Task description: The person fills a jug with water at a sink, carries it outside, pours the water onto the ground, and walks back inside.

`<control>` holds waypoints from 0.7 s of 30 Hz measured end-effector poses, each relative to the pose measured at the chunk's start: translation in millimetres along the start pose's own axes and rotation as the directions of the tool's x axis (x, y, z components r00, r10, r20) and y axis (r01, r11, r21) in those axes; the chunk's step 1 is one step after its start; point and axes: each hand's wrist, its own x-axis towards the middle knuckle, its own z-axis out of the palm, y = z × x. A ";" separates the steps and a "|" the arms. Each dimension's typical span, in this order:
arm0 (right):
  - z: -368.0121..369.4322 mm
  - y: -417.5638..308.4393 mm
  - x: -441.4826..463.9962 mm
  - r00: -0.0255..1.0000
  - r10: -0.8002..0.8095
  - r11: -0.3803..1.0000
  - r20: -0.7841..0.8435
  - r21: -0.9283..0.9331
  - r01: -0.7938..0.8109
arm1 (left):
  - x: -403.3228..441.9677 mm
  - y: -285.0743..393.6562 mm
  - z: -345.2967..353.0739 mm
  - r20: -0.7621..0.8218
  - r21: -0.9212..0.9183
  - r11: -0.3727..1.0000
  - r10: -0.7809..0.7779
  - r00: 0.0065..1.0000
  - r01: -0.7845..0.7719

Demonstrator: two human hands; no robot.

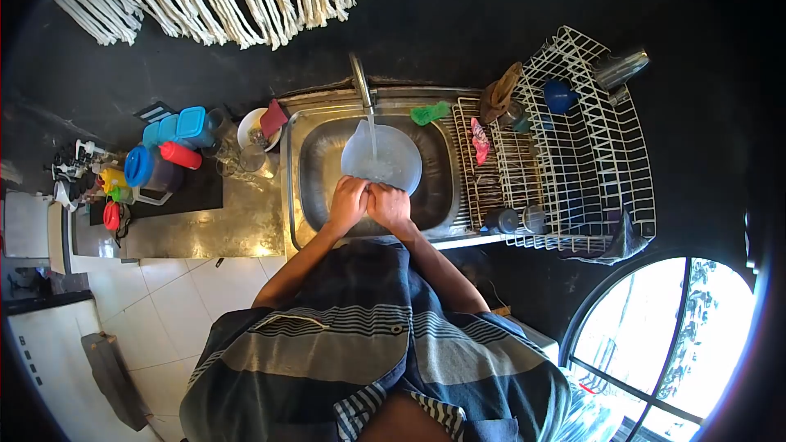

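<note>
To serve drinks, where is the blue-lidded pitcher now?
In the head view, the blue-lidded pitcher is on the counter left of the sink, beside the red bottle.

Hands, two: left hand (350,201), right hand (390,203). Sink (443,176), one. Tap (359,82), one. Pale bowl (405,155), one. Blue bowl (560,97), one. Blue-lidded jug (160,181), one. Red bottle (182,155), one. Pink item (480,142), one. Green item (429,114), one. Round window (632,327), one.

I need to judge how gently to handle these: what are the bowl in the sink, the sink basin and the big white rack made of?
Bowl: probably smooth plastic; it looks pale and cloudy-translucent.
Sink basin: likely stainless steel, grey with metallic glints.
White rack: thin wires, probably metal with a white coating.
</note>
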 end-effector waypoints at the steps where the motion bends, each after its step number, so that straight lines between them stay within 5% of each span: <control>1: -0.7 -0.2 0.3 1.000 0.000 1.000 0.000 0.000 0.000 | -0.2 -0.5 0.9 -0.006 0.006 1.000 0.003 1.000 -0.003; 21: -1.1 -0.5 0.4 1.000 -0.006 1.000 0.012 -0.005 0.006 | 0.4 1.8 -0.8 -0.010 0.000 1.000 -0.006 1.000 0.006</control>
